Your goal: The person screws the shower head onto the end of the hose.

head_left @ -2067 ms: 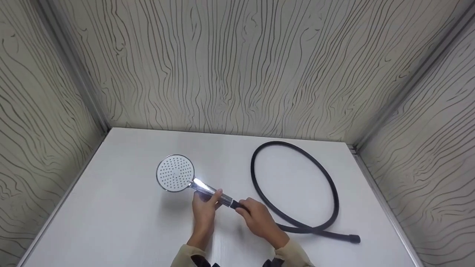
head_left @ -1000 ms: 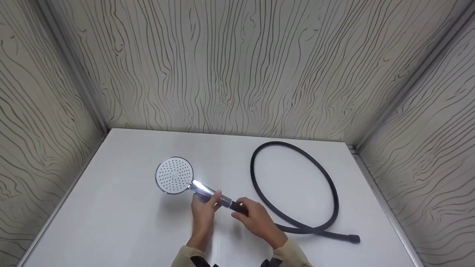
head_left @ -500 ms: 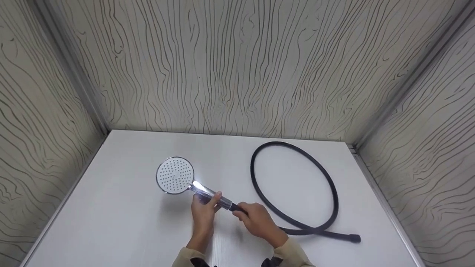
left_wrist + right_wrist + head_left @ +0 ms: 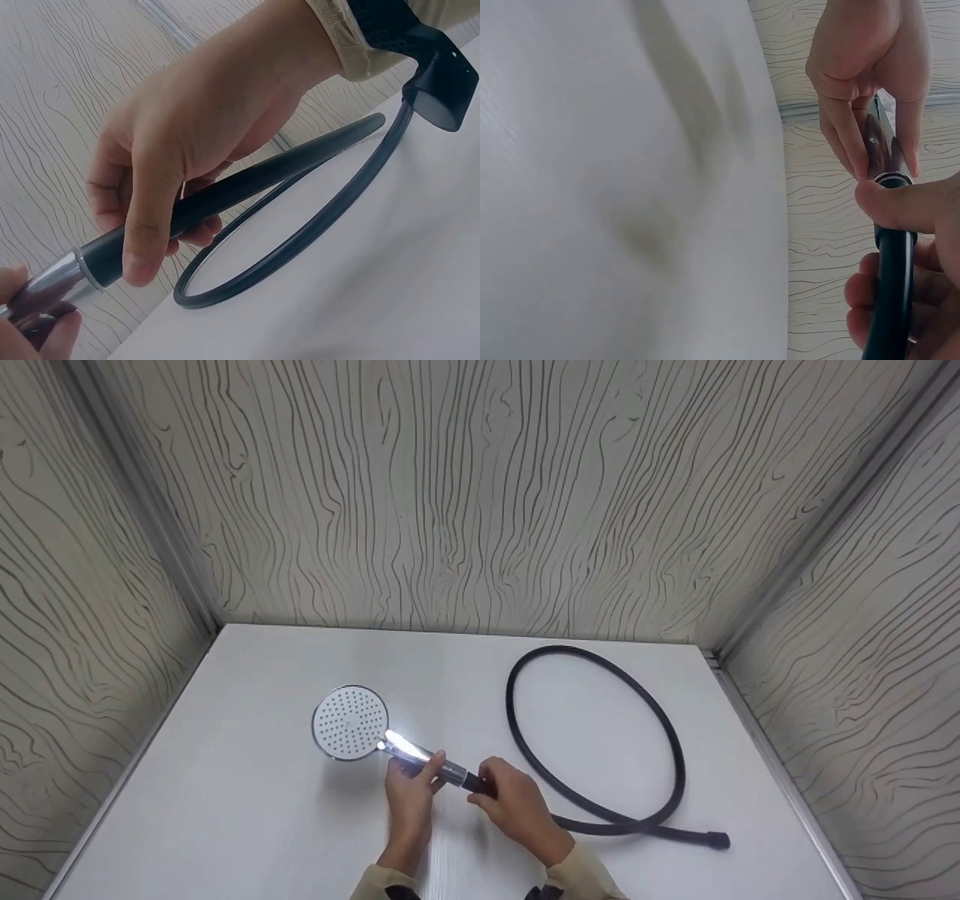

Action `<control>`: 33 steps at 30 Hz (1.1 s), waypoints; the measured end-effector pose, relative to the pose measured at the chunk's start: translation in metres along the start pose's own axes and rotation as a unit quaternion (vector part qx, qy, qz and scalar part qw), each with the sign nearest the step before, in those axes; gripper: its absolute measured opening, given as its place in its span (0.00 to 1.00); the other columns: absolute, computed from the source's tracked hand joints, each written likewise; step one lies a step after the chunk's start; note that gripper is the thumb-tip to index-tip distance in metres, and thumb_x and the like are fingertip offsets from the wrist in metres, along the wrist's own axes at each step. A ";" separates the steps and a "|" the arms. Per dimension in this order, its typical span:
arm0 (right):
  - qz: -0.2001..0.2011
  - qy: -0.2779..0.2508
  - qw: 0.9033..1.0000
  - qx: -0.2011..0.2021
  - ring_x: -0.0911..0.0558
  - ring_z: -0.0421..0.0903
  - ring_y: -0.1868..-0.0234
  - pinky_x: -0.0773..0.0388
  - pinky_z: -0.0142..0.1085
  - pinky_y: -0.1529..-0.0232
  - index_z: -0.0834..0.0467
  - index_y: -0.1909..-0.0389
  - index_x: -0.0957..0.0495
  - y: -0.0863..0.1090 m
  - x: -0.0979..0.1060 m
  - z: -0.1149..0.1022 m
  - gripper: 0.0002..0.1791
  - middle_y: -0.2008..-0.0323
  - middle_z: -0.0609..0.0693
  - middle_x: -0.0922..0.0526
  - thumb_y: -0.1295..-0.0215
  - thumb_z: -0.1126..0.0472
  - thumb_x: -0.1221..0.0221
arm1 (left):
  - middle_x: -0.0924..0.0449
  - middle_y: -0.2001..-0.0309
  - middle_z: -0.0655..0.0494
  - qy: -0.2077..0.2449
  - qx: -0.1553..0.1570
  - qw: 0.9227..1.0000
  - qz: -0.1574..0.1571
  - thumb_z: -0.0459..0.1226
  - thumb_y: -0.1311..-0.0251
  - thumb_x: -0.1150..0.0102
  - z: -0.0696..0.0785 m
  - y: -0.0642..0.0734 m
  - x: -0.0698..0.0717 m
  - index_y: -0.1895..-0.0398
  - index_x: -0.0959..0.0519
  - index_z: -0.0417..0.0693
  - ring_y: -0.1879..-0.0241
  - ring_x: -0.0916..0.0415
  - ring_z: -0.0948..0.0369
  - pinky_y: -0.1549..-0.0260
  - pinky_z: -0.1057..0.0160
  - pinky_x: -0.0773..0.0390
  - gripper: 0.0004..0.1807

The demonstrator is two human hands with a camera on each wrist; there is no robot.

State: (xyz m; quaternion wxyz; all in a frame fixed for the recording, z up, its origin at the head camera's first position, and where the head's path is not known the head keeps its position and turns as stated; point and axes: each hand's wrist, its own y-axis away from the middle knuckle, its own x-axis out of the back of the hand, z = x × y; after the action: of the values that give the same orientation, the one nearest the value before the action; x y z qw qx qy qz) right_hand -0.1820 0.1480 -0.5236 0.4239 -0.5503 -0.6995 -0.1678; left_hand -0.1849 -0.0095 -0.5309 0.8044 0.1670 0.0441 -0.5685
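Note:
A chrome hand shower (image 4: 350, 722) with a round white, dotted face is held above the table, its face turned up. My left hand (image 4: 409, 802) grips its chrome handle, thumb on top. At the handle's lower end, my right hand (image 4: 519, 808) holds the black end piece of a hose (image 4: 679, 735), fingers and thumb around it. In the left wrist view the hose end (image 4: 105, 255) meets the chrome handle (image 4: 64, 281) in one line. The right wrist view shows the right thumb (image 4: 900, 206) across the joint, with the left fingers (image 4: 845, 135) just above on the handle.
The hose makes one wide loop on the right of the white table (image 4: 247, 780), its free end (image 4: 718, 840) pointing right. Pale wood-grain panels (image 4: 450, 495) rise behind and at both sides, with grey metal posts (image 4: 142, 502) in the corners.
The shower face has dipped slightly toward me. My right fingers have loosened, closed and loosened again around the hose end, while the left hand keeps its grip.

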 end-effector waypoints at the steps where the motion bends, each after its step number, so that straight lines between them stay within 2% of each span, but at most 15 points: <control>1: 0.009 0.007 1.000 0.012 0.27 0.31 0.73 0.24 0.24 0.72 0.54 0.63 0.26 0.000 0.000 0.000 0.12 0.72 0.43 0.21 0.43 0.60 0.32 | 0.28 0.48 0.36 -0.002 -0.001 1.000 0.002 0.34 0.37 0.39 0.000 0.000 0.000 0.30 0.45 0.32 0.49 0.20 0.50 0.48 0.55 0.17 0.37; 4: 0.021 0.013 0.998 0.050 0.29 0.31 0.75 0.26 0.23 0.74 0.55 0.65 0.24 -0.001 0.000 0.001 0.06 0.75 0.43 0.21 0.38 0.61 0.36 | 0.28 0.48 0.36 -0.007 -0.006 1.000 0.006 0.34 0.37 0.38 0.002 0.000 0.000 0.31 0.44 0.32 0.49 0.20 0.50 0.49 0.56 0.17 0.36; 5: 0.016 0.011 0.998 0.057 0.30 0.31 0.75 0.27 0.23 0.74 0.55 0.66 0.23 -0.001 0.000 0.001 0.04 0.76 0.42 0.22 0.36 0.60 0.38 | 0.28 0.48 0.36 -0.006 -0.007 1.000 0.006 0.34 0.37 0.38 0.002 0.000 0.000 0.31 0.44 0.32 0.49 0.20 0.50 0.49 0.55 0.17 0.36; 7: -0.003 0.005 0.998 0.064 0.32 0.30 0.77 0.30 0.22 0.75 0.55 0.68 0.23 -0.002 0.000 0.003 0.06 0.78 0.42 0.24 0.31 0.58 0.43 | 0.28 0.47 0.36 -0.006 -0.006 1.000 0.006 0.34 0.37 0.39 0.003 0.000 0.001 0.32 0.43 0.33 0.49 0.20 0.50 0.48 0.56 0.17 0.34; 10: -0.038 -0.009 0.998 0.043 0.33 0.30 0.77 0.31 0.22 0.75 0.54 0.69 0.23 -0.003 -0.001 0.005 0.11 0.79 0.40 0.27 0.27 0.53 0.47 | 0.28 0.46 0.36 -0.005 -0.001 1.000 0.007 0.35 0.36 0.39 0.003 0.000 0.003 0.32 0.42 0.34 0.48 0.20 0.50 0.48 0.56 0.17 0.33; 12: -0.047 -0.018 0.998 0.023 0.32 0.30 0.76 0.30 0.22 0.74 0.53 0.66 0.23 -0.003 -0.001 0.005 0.10 0.77 0.39 0.26 0.28 0.52 0.46 | 0.28 0.46 0.36 -0.005 -0.001 1.000 0.007 0.35 0.36 0.39 0.002 0.000 0.003 0.32 0.42 0.33 0.47 0.20 0.49 0.47 0.56 0.17 0.34; 14: -0.042 -0.020 0.999 0.009 0.30 0.31 0.75 0.28 0.23 0.73 0.53 0.61 0.23 -0.002 -0.003 0.004 0.09 0.75 0.40 0.24 0.32 0.52 0.41 | 0.28 0.46 0.36 -0.009 -0.001 1.000 0.007 0.35 0.36 0.39 0.002 0.000 0.002 0.33 0.43 0.32 0.47 0.20 0.49 0.47 0.56 0.17 0.34; 17: -0.016 -0.014 1.000 0.005 0.28 0.32 0.73 0.25 0.24 0.71 0.54 0.56 0.25 0.000 -0.004 0.002 0.14 0.70 0.42 0.21 0.39 0.55 0.34 | 0.28 0.46 0.36 -0.014 -0.001 1.000 0.005 0.36 0.36 0.39 0.002 0.001 0.001 0.32 0.43 0.32 0.47 0.21 0.49 0.47 0.55 0.17 0.35; 22: 0.027 0.009 0.999 0.014 0.25 0.32 0.71 0.21 0.25 0.69 0.55 0.61 0.27 0.002 -0.005 0.000 0.15 0.69 0.44 0.22 0.44 0.59 0.31 | 0.29 0.47 0.38 -0.017 -0.001 1.000 0.000 0.36 0.35 0.40 0.001 0.003 0.001 0.30 0.45 0.34 0.46 0.21 0.47 0.47 0.55 0.18 0.36; 27: 0.031 0.023 0.999 0.035 0.26 0.32 0.71 0.22 0.25 0.69 0.55 0.62 0.26 0.002 -0.005 0.000 0.11 0.70 0.43 0.22 0.41 0.60 0.33 | 0.28 0.48 0.38 -0.017 0.000 1.000 0.004 0.35 0.36 0.39 0.001 0.002 0.001 0.31 0.44 0.33 0.47 0.21 0.47 0.48 0.55 0.17 0.36; 31: 0.010 0.034 0.998 0.059 0.30 0.31 0.74 0.26 0.23 0.73 0.55 0.66 0.23 0.001 -0.003 0.002 0.05 0.75 0.42 0.22 0.33 0.58 0.41 | 0.28 0.47 0.37 -0.015 0.004 1.000 0.003 0.36 0.36 0.39 0.000 0.001 0.002 0.30 0.45 0.33 0.46 0.21 0.47 0.48 0.56 0.17 0.36; 33: 0.001 0.035 0.998 0.060 0.32 0.30 0.77 0.28 0.23 0.74 0.55 0.70 0.22 -0.001 -0.002 0.004 0.09 0.78 0.42 0.23 0.29 0.58 0.45 | 0.29 0.46 0.37 -0.018 0.007 1.000 -0.002 0.36 0.36 0.39 -0.001 0.001 0.003 0.30 0.45 0.33 0.45 0.22 0.46 0.48 0.56 0.17 0.36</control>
State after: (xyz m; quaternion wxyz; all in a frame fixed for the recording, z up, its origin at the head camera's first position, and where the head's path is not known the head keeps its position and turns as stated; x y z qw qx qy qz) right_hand -0.1841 0.1497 -0.5272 0.4805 -0.5184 -0.6924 -0.1448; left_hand -0.1826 -0.0115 -0.5327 0.8029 0.1619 0.0260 -0.5731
